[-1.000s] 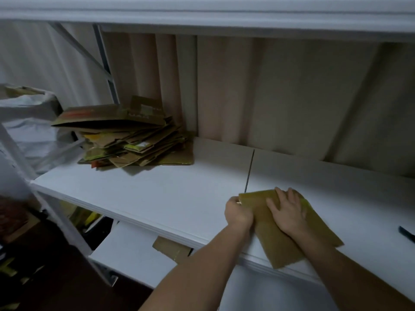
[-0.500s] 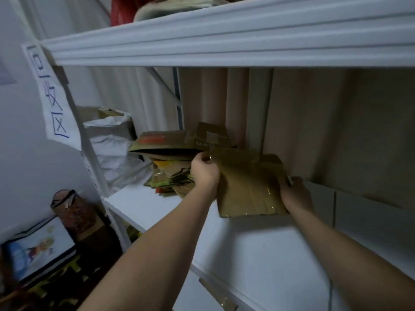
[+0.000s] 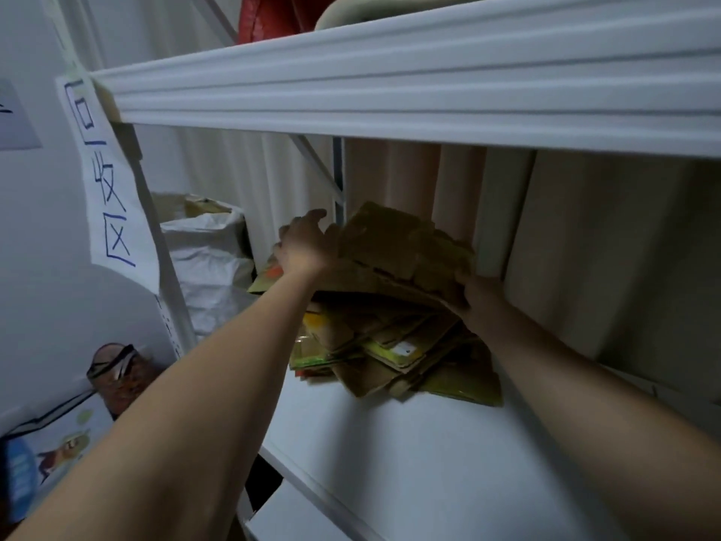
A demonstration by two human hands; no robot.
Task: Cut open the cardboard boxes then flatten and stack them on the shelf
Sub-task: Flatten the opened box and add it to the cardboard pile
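While held over the stack (image 3: 394, 345), flattened box (image 3: 398, 247); sack (image 3: 206, 259) leftward.

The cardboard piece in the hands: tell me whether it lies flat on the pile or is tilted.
Tilted. The cardboard piece slopes over the pile, its far edge raised, gripped by the left hand and right hand.

white sack (image 3: 206, 263) beside shelving post, handwritten paper sign (image 3: 111, 189), red bag (image 3: 269, 17) up top

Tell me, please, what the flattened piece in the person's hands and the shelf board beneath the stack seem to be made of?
Flattened piece: brown cardboard, matte, with creased flaps. Shelf board: smooth white surface with a faint sheen, probably painted metal or laminate; the view cannot settle which.
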